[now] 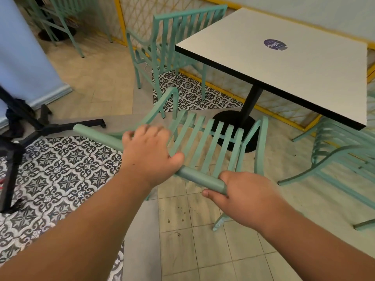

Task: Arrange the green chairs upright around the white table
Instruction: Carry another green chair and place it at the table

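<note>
Keep your left hand (148, 153) and right hand (243, 191) both wrapped firmly round the top rail (194, 176) of the green chair (214, 146), which sits just near of the white counter (263, 63), and set every leg flat before sliding it in.

The white table (284, 63) has a square top with a black edge and stands on a black pedestal. The far chair (188, 12), green and slatted with arms, stands upright at its far-left side. The near chair (198, 177) faces the table. The third chair (328, 138), at the right, looks tipped over.
</note>
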Action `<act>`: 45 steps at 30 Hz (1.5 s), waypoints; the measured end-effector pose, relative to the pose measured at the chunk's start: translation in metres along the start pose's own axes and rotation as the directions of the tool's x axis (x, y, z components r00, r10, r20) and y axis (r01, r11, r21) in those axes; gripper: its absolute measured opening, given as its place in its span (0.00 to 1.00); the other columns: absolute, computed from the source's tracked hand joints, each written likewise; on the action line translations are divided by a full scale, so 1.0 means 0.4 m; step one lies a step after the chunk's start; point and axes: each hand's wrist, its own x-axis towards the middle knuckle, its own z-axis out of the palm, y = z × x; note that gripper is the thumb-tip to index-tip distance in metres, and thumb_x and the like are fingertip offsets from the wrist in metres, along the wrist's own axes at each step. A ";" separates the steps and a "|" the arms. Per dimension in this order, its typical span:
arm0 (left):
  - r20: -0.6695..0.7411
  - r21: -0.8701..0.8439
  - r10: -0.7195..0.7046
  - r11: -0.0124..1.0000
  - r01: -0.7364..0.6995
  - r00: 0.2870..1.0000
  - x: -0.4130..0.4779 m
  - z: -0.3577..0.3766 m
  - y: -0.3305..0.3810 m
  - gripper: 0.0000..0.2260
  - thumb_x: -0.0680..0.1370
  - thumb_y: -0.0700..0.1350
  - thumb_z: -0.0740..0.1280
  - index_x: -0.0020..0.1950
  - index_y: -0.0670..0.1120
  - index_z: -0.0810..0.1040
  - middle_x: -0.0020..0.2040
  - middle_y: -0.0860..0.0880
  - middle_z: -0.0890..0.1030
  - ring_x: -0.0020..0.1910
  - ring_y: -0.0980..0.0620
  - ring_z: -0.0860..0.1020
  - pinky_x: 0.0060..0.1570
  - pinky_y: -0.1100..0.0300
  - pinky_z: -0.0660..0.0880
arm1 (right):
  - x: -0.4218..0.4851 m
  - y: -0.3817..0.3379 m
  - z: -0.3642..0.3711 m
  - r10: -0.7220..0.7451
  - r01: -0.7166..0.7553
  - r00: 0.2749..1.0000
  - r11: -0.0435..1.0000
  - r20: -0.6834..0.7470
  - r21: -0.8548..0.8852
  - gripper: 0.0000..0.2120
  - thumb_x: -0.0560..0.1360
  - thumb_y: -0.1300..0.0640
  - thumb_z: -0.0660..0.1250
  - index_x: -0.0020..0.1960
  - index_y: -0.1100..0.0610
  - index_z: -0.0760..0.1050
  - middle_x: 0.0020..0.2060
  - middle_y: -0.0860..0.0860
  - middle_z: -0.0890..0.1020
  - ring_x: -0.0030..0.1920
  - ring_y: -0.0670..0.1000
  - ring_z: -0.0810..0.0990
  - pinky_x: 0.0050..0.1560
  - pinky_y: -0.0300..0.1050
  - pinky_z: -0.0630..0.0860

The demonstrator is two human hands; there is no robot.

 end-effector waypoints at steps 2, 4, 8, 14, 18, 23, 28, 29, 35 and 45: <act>-0.041 -0.159 -0.213 0.966 0.204 0.976 -0.029 -0.002 -0.007 0.35 0.74 0.65 0.61 0.77 0.52 0.62 0.80 0.46 0.58 0.79 0.45 0.53 0.75 0.41 0.52 | -0.003 0.002 -0.004 -0.010 0.010 1.000 1.000 0.018 -0.001 0.28 0.74 0.22 0.47 0.45 0.45 0.68 0.34 0.46 0.79 0.34 0.45 0.79 0.38 0.47 0.81; -0.015 -0.399 -0.487 0.804 0.441 0.873 -0.051 -0.014 -0.023 0.43 0.75 0.62 0.67 0.81 0.49 0.49 0.82 0.46 0.44 0.81 0.43 0.43 0.78 0.41 0.45 | -0.002 0.005 -0.003 -0.009 0.009 1.000 1.000 0.017 0.029 0.29 0.73 0.21 0.47 0.44 0.45 0.69 0.34 0.46 0.79 0.34 0.44 0.79 0.37 0.46 0.81; 0.050 -0.563 -0.637 0.618 0.548 0.769 -0.015 -0.020 -0.065 0.40 0.75 0.53 0.67 0.82 0.44 0.51 0.82 0.43 0.40 0.80 0.41 0.39 0.78 0.40 0.45 | 0.000 0.010 -0.003 -0.001 -0.002 1.000 0.988 0.018 0.153 0.31 0.74 0.23 0.44 0.41 0.47 0.70 0.32 0.48 0.80 0.32 0.46 0.79 0.35 0.45 0.80; -0.034 -0.636 -0.629 0.613 0.468 0.777 0.008 0.021 -0.058 0.31 0.74 0.40 0.61 0.78 0.41 0.63 0.82 0.39 0.44 0.79 0.37 0.37 0.77 0.42 0.40 | 0.018 0.028 -0.001 -0.016 -0.011 0.996 0.959 0.092 0.283 0.35 0.71 0.22 0.44 0.41 0.51 0.73 0.33 0.49 0.77 0.33 0.46 0.76 0.40 0.47 0.78; 0.003 -0.598 -0.610 0.634 0.490 0.793 0.019 0.032 -0.089 0.34 0.70 0.45 0.58 0.78 0.40 0.63 0.82 0.37 0.44 0.79 0.35 0.36 0.77 0.39 0.39 | 0.020 0.028 -0.005 -0.025 -0.023 0.990 0.940 0.136 0.341 0.37 0.71 0.22 0.46 0.42 0.54 0.74 0.32 0.48 0.74 0.31 0.45 0.73 0.39 0.49 0.77; 0.014 -0.580 -0.592 0.652 0.489 0.806 0.035 0.022 -0.112 0.31 0.75 0.41 0.61 0.79 0.41 0.62 0.82 0.39 0.44 0.79 0.36 0.36 0.77 0.40 0.40 | 0.018 -0.008 -0.011 -0.025 -0.042 0.987 0.915 0.160 0.402 0.29 0.76 0.26 0.51 0.39 0.52 0.70 0.31 0.48 0.74 0.29 0.45 0.72 0.35 0.44 0.73; 0.005 -0.575 -0.557 0.678 0.458 0.831 0.061 0.014 -0.153 0.29 0.76 0.40 0.61 0.77 0.40 0.64 0.82 0.40 0.45 0.79 0.37 0.37 0.77 0.39 0.45 | 0.019 -0.057 -0.019 -0.041 -0.056 0.979 0.885 0.199 0.462 0.24 0.80 0.31 0.53 0.39 0.49 0.69 0.31 0.46 0.74 0.28 0.44 0.73 0.34 0.41 0.72; 0.004 -0.576 -0.548 0.683 0.450 0.836 0.067 0.014 -0.163 0.28 0.75 0.40 0.61 0.77 0.40 0.65 0.82 0.41 0.46 0.79 0.38 0.38 0.77 0.40 0.45 | 0.019 -0.068 -0.018 -0.048 -0.056 0.978 0.877 0.202 0.477 0.23 0.80 0.31 0.53 0.39 0.49 0.69 0.32 0.46 0.74 0.29 0.44 0.72 0.34 0.42 0.72; 0.037 -0.562 -0.505 0.703 0.436 0.862 0.115 0.007 -0.223 0.28 0.76 0.40 0.60 0.77 0.41 0.65 0.83 0.42 0.47 0.80 0.40 0.38 0.77 0.42 0.43 | 0.037 -0.135 -0.011 -0.057 -0.051 0.981 0.844 0.183 0.534 0.23 0.81 0.32 0.53 0.43 0.50 0.71 0.35 0.47 0.76 0.32 0.46 0.74 0.38 0.48 0.78; 0.046 -0.538 -0.464 0.735 0.414 0.884 0.175 0.007 -0.302 0.31 0.74 0.42 0.59 0.78 0.42 0.65 0.83 0.43 0.49 0.81 0.43 0.41 0.78 0.45 0.41 | 0.071 -0.236 0.013 -0.033 -0.035 0.993 0.825 0.109 0.565 0.25 0.81 0.32 0.51 0.52 0.52 0.73 0.44 0.50 0.81 0.43 0.52 0.82 0.43 0.50 0.79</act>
